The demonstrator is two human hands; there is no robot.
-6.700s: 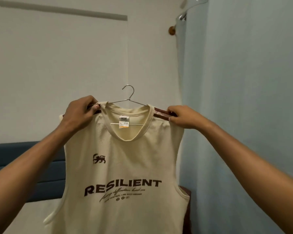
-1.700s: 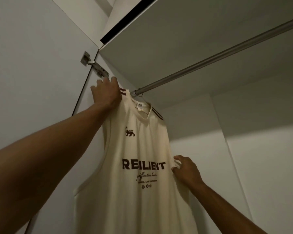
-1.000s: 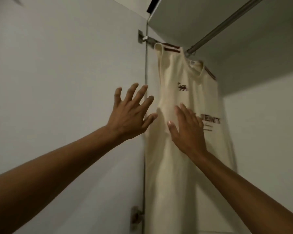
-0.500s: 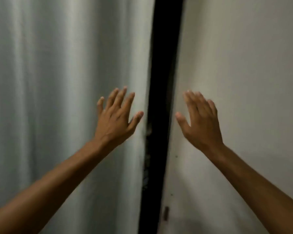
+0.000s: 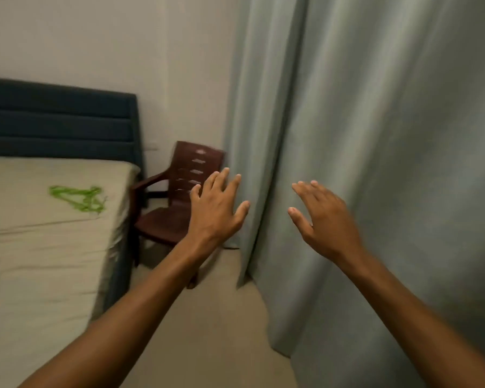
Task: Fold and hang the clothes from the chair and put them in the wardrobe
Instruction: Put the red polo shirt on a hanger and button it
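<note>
Reaching forward, both hands, left [image 5: 217, 211] and right [image 5: 324, 217], spread empty near the chair [image 5: 179, 197].

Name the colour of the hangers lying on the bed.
Bright green hangers, seen in the head view.

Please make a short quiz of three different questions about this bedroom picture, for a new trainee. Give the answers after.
1. True or false: the left hand grips a hanger.
2. Multiple choice: where do the green hangers lie? A) on the brown plastic chair B) on the bed C) on the floor
3. Fill in: to the right of the chair hangs a grey-green ____.

Key
1. False: both the left hand and the right hand are open, fingers spread, and hold nothing.
2. B: they lie on the bed sheet, near the dark headboard.
3. Curtain. The visible part of the chair seat shows no clothes.
</note>
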